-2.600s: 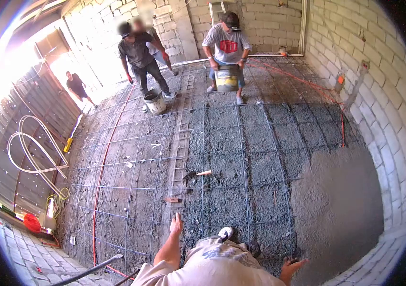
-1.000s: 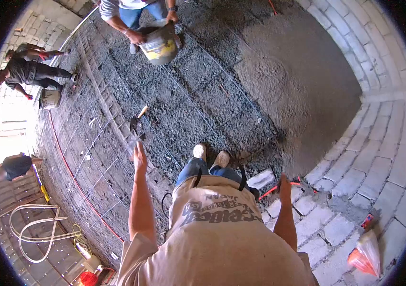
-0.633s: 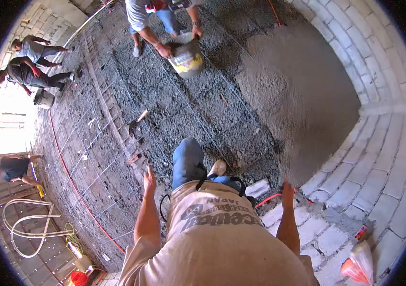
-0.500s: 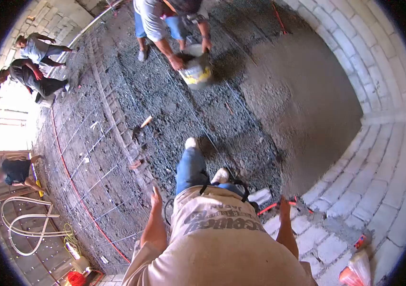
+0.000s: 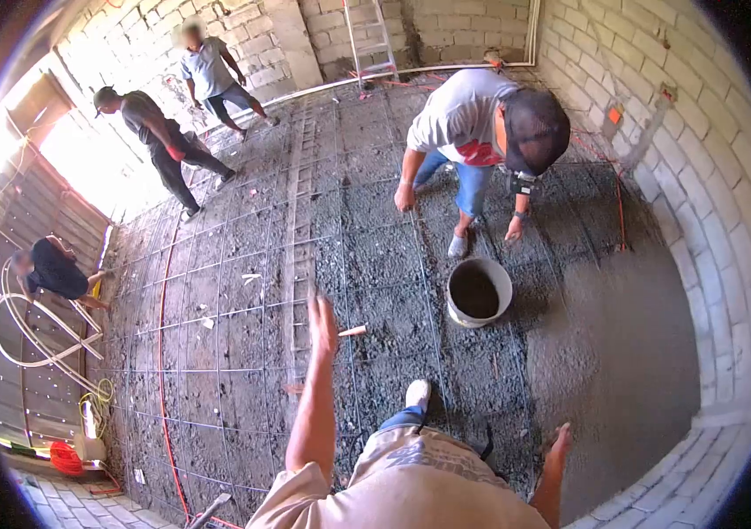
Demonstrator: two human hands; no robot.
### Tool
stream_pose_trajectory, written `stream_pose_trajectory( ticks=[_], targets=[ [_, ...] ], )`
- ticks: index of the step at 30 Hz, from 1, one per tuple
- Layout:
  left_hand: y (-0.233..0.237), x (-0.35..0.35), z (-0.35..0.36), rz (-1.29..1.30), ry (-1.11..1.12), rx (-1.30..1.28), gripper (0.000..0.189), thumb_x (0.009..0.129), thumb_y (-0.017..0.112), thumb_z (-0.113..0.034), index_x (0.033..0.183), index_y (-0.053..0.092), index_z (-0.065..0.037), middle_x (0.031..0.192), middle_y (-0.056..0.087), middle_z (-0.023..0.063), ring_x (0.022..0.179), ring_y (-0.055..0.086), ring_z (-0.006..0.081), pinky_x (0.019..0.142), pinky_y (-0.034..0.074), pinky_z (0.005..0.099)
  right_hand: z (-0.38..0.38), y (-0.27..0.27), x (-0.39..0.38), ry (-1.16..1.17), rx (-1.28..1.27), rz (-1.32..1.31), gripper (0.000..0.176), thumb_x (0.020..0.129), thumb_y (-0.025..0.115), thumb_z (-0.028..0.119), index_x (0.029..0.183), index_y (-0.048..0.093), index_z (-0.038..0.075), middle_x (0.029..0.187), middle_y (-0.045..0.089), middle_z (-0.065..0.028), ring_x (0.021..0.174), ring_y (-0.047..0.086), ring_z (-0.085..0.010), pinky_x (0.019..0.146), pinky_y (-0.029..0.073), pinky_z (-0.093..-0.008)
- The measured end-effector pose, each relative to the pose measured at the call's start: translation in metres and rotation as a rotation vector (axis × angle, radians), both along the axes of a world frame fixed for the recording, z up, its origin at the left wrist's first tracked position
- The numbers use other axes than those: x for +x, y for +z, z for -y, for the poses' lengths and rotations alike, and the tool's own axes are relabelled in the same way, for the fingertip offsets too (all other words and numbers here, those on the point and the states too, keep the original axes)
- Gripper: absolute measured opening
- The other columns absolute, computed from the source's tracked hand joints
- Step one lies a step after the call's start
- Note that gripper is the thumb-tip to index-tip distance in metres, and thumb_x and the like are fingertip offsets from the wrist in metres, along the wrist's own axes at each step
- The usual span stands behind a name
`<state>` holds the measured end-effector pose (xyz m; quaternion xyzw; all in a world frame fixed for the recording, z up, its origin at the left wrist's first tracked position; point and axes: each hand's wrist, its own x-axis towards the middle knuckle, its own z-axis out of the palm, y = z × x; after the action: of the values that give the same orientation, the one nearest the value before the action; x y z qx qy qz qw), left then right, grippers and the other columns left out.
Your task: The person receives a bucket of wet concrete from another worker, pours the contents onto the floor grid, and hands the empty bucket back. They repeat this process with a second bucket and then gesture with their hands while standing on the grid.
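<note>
My left hand (image 5: pixel 321 328) is held out over the rebar grid with its fingers stretched, holding nothing. Close beside it, the pale wooden handle (image 5: pixel 353 331) of a tool lies on the gravel; its head is hidden from view. Low on the right, my right hand (image 5: pixel 559 445) shows edge-on, fingers apparently extended and nothing visible in it, near the border of the wet concrete (image 5: pixel 631 379). Ahead of me a white bucket (image 5: pixel 504 304) with dark grey material inside stands upright on the gravel. A co-worker (image 5: pixel 481 123) bends over it, both hands off the bucket.
Steel rebar (image 5: pixel 217 313) crosses the gravel floor at ankle height. A red hose (image 5: pixel 162 353) runs along the left side. Two people (image 5: pixel 151 132) walk at the far left, and another person (image 5: pixel 58 269) bends near the metal sheeting. A ladder (image 5: pixel 371 44) leans at the back.
My view has tilted up. The co-worker has set the bucket upright on the gravel and let go of it. My left hand has risen forward, and my feet have moved.
</note>
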<state>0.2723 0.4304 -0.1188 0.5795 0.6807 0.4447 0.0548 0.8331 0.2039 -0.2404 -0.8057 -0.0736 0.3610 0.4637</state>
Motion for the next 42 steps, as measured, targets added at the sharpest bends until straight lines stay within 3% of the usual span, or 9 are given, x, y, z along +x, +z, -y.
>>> stream_pose_trajectory(
  ticks=[1,2,5,7,9,14,20,26,42],
  targets=[
    [0.079,0.023,-0.003,0.732,0.038,-0.089,0.082,0.084,0.029,-0.066,0.141,0.012,-0.010,0.140,0.023,0.0214,0.126,0.030,0.0346,0.102,0.030,0.0442,-0.017,-0.027,0.027,0.102,0.020,0.047,0.062,0.082,0.044,0.062,0.111,0.049,0.008,0.093,0.053,-0.0035,0.074,0.052,-0.0196,0.062,0.043,-0.0342],
    [0.096,0.000,-0.029,0.841,0.018,0.140,0.088,0.080,0.037,-0.068,0.141,0.012,-0.008,0.139,0.026,0.0225,0.125,0.033,0.0377,0.100,0.031,0.0515,-0.030,-0.024,0.036,0.157,0.025,0.072,0.061,0.082,0.044,0.062,0.110,0.049,0.008,0.092,0.052,-0.0025,0.073,0.051,-0.0183,0.061,0.042,-0.0336],
    [0.205,-0.012,-0.038,0.684,-0.213,0.644,0.105,0.069,0.039,-0.079,0.141,0.004,-0.012,0.136,0.034,0.0200,0.123,0.038,0.0331,0.099,0.032,0.0501,-0.085,0.062,0.005,0.335,0.091,-0.107,0.059,0.086,0.041,0.057,0.117,0.046,0.007,0.108,0.050,-0.0106,0.100,0.049,-0.0236,0.081,0.042,-0.0376],
    [0.221,-0.004,-0.041,0.483,-0.420,0.677,0.100,0.070,0.041,-0.077,0.140,0.013,-0.012,0.136,0.034,0.0191,0.124,0.035,0.0336,0.100,0.030,0.0499,-0.112,0.060,0.006,0.281,0.166,-0.183,0.055,0.086,0.042,0.057,0.113,0.046,0.009,0.104,0.050,-0.0084,0.093,0.050,-0.0214,0.076,0.043,-0.0361],
    [0.213,0.021,-0.038,0.178,-0.658,0.395,0.090,0.074,0.044,-0.071,0.138,0.024,-0.011,0.138,0.032,0.0180,0.126,0.032,0.0342,0.101,0.029,0.0490,-0.129,0.062,0.009,0.204,0.241,-0.257,0.051,0.086,0.043,0.056,0.109,0.047,0.010,0.100,0.050,-0.0063,0.086,0.050,-0.0192,0.071,0.043,-0.0345],
    [0.065,0.086,-0.002,-0.600,-0.509,-0.505,0.076,0.081,0.048,-0.058,0.135,0.030,-0.007,0.134,0.034,0.0239,0.124,0.033,0.0388,0.101,0.031,0.0465,-0.144,0.063,0.012,0.272,0.223,-0.257,0.056,0.085,0.042,0.058,0.117,0.044,0.012,0.105,0.050,-0.0077,0.086,0.050,-0.0199,0.072,0.043,-0.0366],
    [-0.016,0.157,0.109,0.157,-0.190,-0.618,0.072,0.085,0.046,-0.053,0.133,0.032,-0.001,0.131,0.035,0.0276,0.122,0.035,0.0401,0.101,0.032,0.0414,-0.120,0.027,0.080,0.256,0.256,-0.368,0.064,0.080,0.044,0.066,0.118,0.043,0.015,0.098,0.049,-0.0038,0.079,0.049,-0.0181,0.068,0.043,-0.0352],
    [0.008,0.194,0.113,0.015,-0.215,-0.592,0.073,0.085,0.047,-0.052,0.132,0.031,0.002,0.133,0.034,0.0261,0.124,0.033,0.0380,0.102,0.030,0.0391,-0.127,0.035,0.091,0.454,0.205,-0.368,0.056,0.085,0.040,0.060,0.108,0.045,0.009,0.078,0.049,-0.0035,0.055,0.049,-0.0140,0.047,0.041,-0.0277],
    [-0.010,0.147,0.067,0.289,-0.005,-0.313,0.070,0.086,0.049,-0.044,0.135,0.026,0.001,0.136,0.029,0.0252,0.128,0.027,0.0373,0.105,0.025,0.0391,-0.184,0.074,0.019,0.634,0.457,-0.272,0.055,0.086,0.038,0.060,0.102,0.046,0.009,0.061,0.046,-0.0011,0.045,0.044,-0.0125,0.040,0.038,-0.0263]
  ],
)
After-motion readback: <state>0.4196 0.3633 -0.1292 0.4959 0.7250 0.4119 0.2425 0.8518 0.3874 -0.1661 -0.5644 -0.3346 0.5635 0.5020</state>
